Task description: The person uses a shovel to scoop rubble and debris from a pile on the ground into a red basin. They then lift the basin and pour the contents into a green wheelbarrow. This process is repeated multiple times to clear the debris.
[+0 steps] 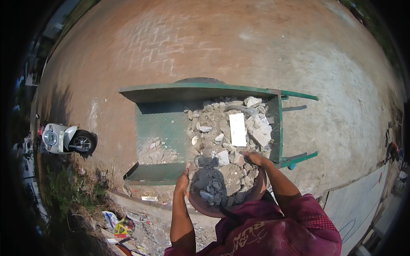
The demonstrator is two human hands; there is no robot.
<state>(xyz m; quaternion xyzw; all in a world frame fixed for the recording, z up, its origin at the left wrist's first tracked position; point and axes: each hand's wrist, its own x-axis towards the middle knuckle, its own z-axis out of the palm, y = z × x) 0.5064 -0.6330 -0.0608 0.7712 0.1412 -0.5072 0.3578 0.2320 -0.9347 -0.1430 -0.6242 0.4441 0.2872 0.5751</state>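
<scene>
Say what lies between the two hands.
Head view: a round brown basin, loaded with grey rubble, lies between the left hand and the right hand.

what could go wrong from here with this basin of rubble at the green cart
The brown basin is heaped with broken rubble, so if the left hand or right hand slips, it might tip and spill. Both hands are bare, and jagged chunks lie near the right one, so scraped fingers seem possible. The load in the green cart sits mostly toward its handles, which may leave it unbalanced.
</scene>
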